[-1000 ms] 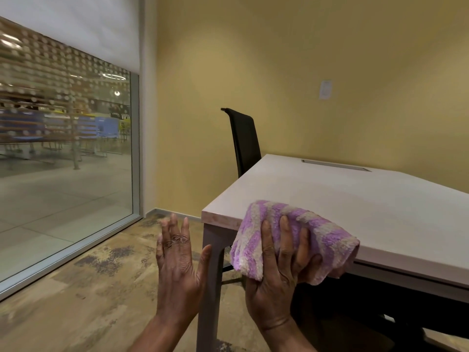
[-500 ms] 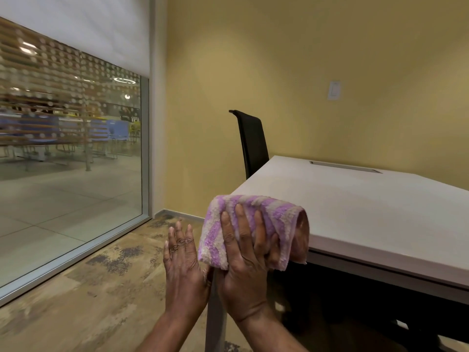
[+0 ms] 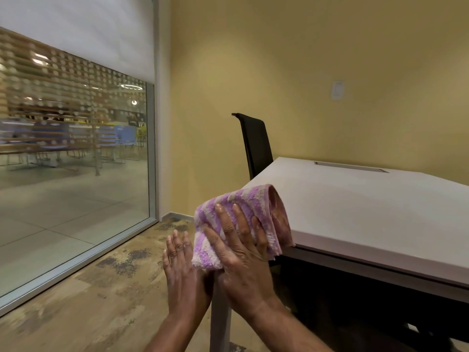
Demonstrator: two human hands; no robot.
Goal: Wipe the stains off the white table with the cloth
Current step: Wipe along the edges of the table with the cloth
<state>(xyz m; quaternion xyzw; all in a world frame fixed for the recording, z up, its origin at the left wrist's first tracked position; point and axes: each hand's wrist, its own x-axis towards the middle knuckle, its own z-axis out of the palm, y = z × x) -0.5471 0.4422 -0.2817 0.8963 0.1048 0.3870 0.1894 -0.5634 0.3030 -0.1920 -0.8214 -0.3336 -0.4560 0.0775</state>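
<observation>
A folded purple-and-white striped cloth (image 3: 250, 201) is draped over the near left corner of the white table (image 3: 368, 212). My right hand (image 3: 238, 252) presses flat on the cloth, fingers spread over its front face and gripping it. Just left of the table's corner and below the cloth, my left hand (image 3: 181, 270) is held flat with fingers together and nothing in it; its right edge is hidden behind the cloth. No stains show on the visible tabletop.
A black chair (image 3: 255, 143) stands at the table's far left side against the yellow wall. The table's grey leg (image 3: 219, 323) drops below the hands. A glass wall (image 3: 73, 179) runs along the left. A cable slot (image 3: 350, 166) sits at the table's back.
The cloth and my right hand have slid left along the table's front edge to its corner. My left hand has closed in beside the cloth.
</observation>
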